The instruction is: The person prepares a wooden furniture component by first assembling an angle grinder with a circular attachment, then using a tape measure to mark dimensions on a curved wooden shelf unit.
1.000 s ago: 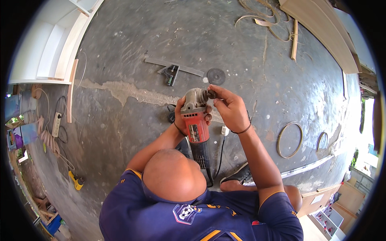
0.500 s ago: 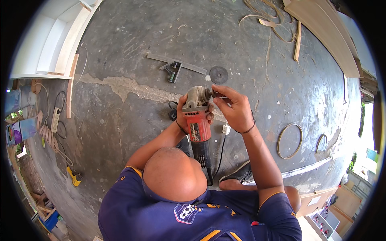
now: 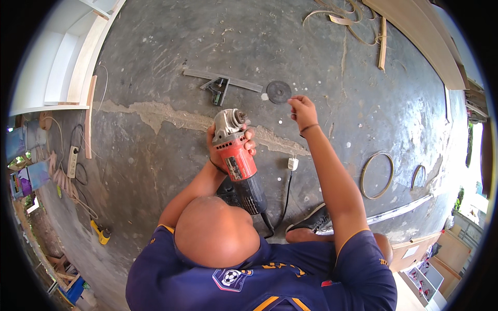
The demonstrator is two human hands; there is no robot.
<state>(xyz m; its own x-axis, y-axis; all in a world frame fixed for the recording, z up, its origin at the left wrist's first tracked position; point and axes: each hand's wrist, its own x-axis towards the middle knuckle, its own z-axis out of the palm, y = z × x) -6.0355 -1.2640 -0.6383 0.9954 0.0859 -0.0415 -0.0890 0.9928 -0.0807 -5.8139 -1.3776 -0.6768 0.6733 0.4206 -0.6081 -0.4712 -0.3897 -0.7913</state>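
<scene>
My left hand (image 3: 212, 145) is wrapped round the neck of a red and black angle grinder (image 3: 241, 161). The grinder's metal head is tilted up, its bare spindle facing up and to the right. My right hand (image 3: 304, 112) is stretched out over the floor, its fingers curled together beside the right edge of a dark round disc (image 3: 279, 92). Whatever is between those fingertips, if anything, is too small to make out. The disc lies flat on the concrete. Just left of it rests a combination square (image 3: 220, 89).
The grinder's white plug (image 3: 293, 164) and black cord lie near my shoe (image 3: 312, 220). Hoops of edging strip (image 3: 377, 175) lie to the right, wooden boards (image 3: 415, 36) at the far right. At the left are a power strip (image 3: 72, 160), a yellow tool (image 3: 101, 233) and a white cabinet (image 3: 62, 62).
My right hand has left the grinder's spindle and moved right and away from me to the disc's edge. With my left hand, the grinder has shifted slightly left and tilted.
</scene>
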